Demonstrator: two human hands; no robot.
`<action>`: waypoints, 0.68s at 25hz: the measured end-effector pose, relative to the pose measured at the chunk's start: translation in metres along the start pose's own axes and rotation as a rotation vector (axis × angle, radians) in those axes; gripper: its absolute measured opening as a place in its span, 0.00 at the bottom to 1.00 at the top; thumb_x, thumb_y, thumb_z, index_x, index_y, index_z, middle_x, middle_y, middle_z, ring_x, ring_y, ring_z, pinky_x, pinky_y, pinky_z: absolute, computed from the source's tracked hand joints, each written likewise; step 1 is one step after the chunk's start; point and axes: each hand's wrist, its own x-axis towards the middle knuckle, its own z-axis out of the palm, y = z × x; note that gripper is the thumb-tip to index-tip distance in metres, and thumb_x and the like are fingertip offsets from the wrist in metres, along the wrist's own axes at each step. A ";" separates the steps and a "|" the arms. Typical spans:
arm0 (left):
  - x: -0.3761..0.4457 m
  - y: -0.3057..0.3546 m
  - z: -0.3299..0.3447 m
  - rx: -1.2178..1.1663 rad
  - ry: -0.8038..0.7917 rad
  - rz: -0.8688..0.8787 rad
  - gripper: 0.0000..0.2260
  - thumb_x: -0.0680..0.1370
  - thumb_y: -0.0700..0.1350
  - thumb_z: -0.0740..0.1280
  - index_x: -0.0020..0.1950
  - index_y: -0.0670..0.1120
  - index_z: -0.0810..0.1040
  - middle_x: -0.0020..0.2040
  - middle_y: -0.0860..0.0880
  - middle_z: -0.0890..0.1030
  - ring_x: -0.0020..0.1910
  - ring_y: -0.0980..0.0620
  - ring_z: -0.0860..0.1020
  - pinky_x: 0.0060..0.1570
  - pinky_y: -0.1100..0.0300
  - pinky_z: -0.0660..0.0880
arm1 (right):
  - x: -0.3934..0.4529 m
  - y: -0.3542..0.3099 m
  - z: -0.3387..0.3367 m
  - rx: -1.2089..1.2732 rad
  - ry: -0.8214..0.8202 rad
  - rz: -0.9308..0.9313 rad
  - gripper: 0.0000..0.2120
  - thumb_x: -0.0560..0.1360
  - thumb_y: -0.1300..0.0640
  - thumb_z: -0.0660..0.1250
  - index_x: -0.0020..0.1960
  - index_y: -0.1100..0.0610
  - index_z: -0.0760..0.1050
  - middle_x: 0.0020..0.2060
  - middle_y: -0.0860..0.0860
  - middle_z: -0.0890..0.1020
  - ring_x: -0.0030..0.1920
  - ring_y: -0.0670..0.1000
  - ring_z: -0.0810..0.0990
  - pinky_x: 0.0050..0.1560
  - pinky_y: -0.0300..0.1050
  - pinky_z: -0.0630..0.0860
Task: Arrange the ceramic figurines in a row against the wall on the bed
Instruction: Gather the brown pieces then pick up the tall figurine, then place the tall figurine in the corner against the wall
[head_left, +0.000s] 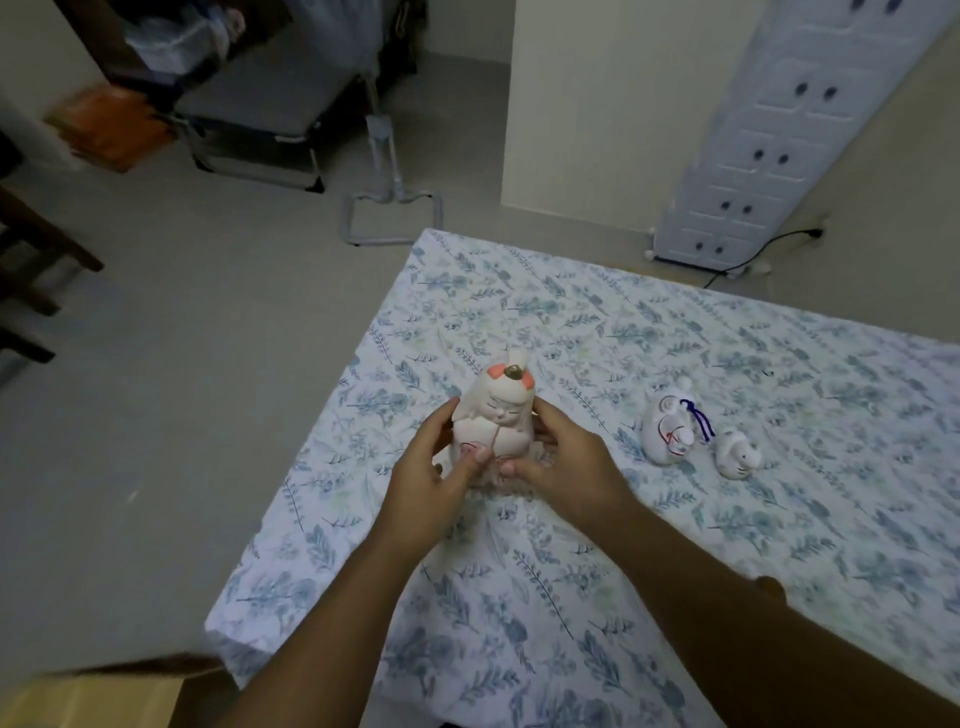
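Note:
A tall white ceramic doll figurine (498, 415) with orange hair patches stands upright near the left edge of the bed (571, 597). My left hand (431, 473) grips its left side and my right hand (561, 462) grips its right side, thumbs on its front. To the right, a round white figurine with a blue cord (667, 428) and a smaller white animal figurine (736, 454) rest on the floral sheet, close together and apart from my hands.
The bed's left edge drops to a grey floor (182, 389). A cream wall (597, 104) and a white plastic drawer cabinet (769, 135) with a black cable stand beyond the bed. A metal stand (389, 208) and a folding cot (260, 119) are farther off.

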 end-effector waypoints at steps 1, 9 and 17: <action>0.000 0.010 0.003 -0.021 -0.009 0.018 0.26 0.79 0.48 0.71 0.75 0.58 0.69 0.68 0.60 0.77 0.67 0.59 0.74 0.65 0.43 0.74 | -0.005 -0.003 -0.007 0.007 0.037 -0.029 0.32 0.69 0.61 0.78 0.68 0.39 0.72 0.50 0.31 0.82 0.53 0.30 0.79 0.49 0.23 0.72; 0.013 0.125 0.103 -0.168 -0.285 0.247 0.26 0.78 0.46 0.70 0.75 0.54 0.69 0.69 0.59 0.77 0.67 0.63 0.74 0.63 0.52 0.77 | -0.074 -0.015 -0.127 0.141 0.431 -0.110 0.35 0.71 0.59 0.78 0.68 0.31 0.70 0.64 0.43 0.78 0.65 0.44 0.79 0.66 0.48 0.76; 0.012 0.184 0.316 -0.108 -0.585 0.335 0.20 0.84 0.49 0.61 0.76 0.58 0.68 0.71 0.57 0.72 0.69 0.61 0.71 0.67 0.56 0.73 | -0.160 0.058 -0.288 0.146 0.776 -0.020 0.36 0.70 0.65 0.78 0.69 0.38 0.69 0.59 0.34 0.82 0.61 0.41 0.81 0.63 0.43 0.79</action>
